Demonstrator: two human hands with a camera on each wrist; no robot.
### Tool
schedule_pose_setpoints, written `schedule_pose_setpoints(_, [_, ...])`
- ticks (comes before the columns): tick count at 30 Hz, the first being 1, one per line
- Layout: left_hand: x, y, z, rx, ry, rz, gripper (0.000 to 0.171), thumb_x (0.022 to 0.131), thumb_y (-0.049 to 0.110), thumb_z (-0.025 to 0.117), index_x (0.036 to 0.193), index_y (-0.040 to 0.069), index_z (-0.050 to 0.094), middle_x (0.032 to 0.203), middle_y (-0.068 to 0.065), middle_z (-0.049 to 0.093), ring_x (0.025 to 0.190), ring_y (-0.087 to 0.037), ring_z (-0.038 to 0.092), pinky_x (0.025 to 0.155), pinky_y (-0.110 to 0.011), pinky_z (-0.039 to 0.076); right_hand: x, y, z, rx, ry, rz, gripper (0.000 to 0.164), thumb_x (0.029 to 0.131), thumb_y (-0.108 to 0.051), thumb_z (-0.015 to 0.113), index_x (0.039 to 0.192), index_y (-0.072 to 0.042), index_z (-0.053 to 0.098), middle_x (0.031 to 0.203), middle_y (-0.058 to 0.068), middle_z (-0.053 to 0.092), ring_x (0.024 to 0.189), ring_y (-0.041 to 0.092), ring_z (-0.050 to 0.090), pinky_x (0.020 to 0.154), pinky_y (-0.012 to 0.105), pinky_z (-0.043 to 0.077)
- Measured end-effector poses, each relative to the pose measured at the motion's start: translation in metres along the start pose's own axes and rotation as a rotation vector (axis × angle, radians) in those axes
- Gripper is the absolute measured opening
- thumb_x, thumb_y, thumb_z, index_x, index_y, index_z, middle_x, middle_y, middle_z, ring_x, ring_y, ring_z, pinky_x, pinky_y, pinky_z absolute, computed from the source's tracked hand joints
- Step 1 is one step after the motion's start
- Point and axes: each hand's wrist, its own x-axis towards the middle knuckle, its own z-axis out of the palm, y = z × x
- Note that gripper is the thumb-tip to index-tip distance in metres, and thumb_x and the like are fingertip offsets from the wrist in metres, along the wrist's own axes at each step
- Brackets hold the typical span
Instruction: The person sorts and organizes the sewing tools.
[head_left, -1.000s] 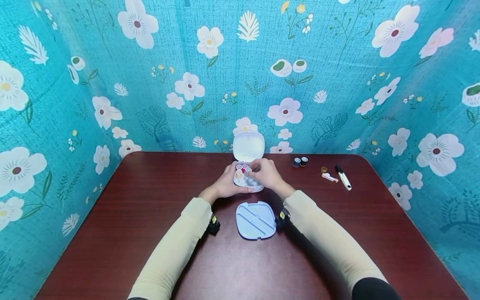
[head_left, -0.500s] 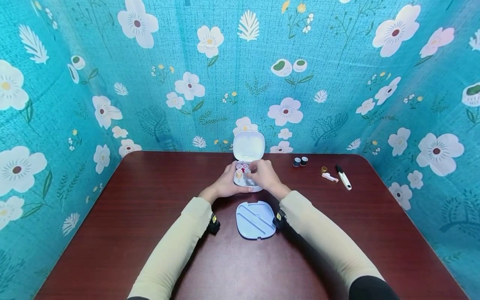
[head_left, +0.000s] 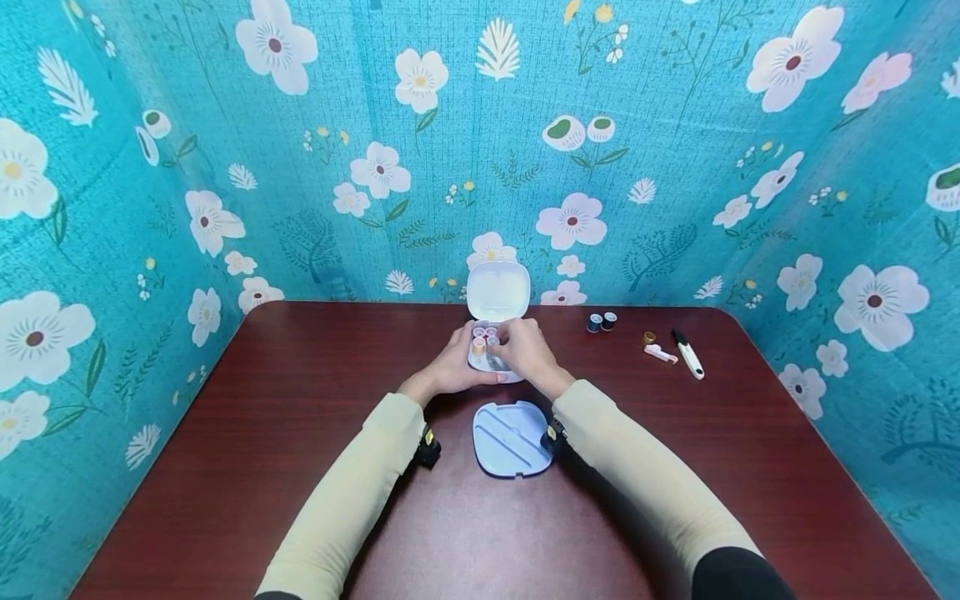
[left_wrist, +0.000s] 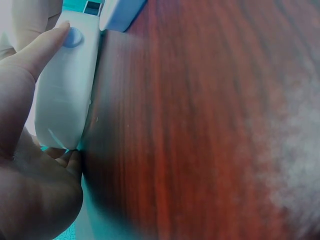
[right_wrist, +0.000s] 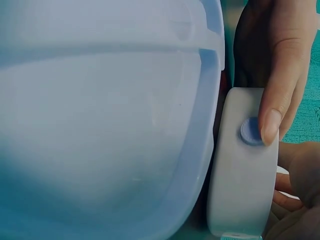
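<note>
A small white sewing box stands on the table with its lid raised. My left hand grips the box's left side, its thumb along the front beside a round blue button in the right wrist view. Over the box's right half, my right hand pinches a pale thread spool at the box's inner plate. Several other spools stand inside, an orange one among them. My right fingertips are partly hidden behind the box front in the right wrist view.
A pale blue divided tray lies in front of the box, under the right wrist. Two dark thread spools stand at the back right. Farther right are a gold thimble, a small pink-white tool and a black-and-white cutter.
My right hand has shifted slightly left and lower with the spool, which now sits closer among the others. The left hand keeps its grip on the box.
</note>
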Motion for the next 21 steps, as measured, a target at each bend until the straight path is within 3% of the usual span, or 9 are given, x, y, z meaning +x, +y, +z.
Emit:
schedule_pose_setpoints(14, [-0.0001, -0.0004, -0.0006, -0.013, 0.001, 0.018, 0.119, 0.075, 0.047, 0.090, 0.161, 0.012, 0.015, 0.154, -0.015, 0.029, 0.134, -0.027, 0.040, 0.112, -0.046, 0.038, -0.0001, -0.0053, -0.0011, -0.018, -0.010, 0.010, 0.016, 0.090, -0.015, 0.079, 0.099, -0.001, 0.079, 0.090, 0.010, 0.075, 0.080, 0.019, 0.069, 0.069, 0.032, 0.057])
schedule_pose_setpoints(21, [0.0006, -0.0007, -0.0016, -0.015, -0.003, 0.019, 0.119, 0.075, 0.047, 0.090, 0.161, 0.012, 0.015, 0.155, -0.015, 0.030, 0.134, -0.027, 0.040, 0.112, -0.046, 0.038, 0.0002, -0.0059, -0.0014, -0.039, -0.020, 0.007, 0.014, 0.091, -0.015, 0.078, 0.097, -0.002, 0.078, 0.074, 0.004, 0.070, 0.067, 0.016, 0.064, 0.059, 0.029, 0.050])
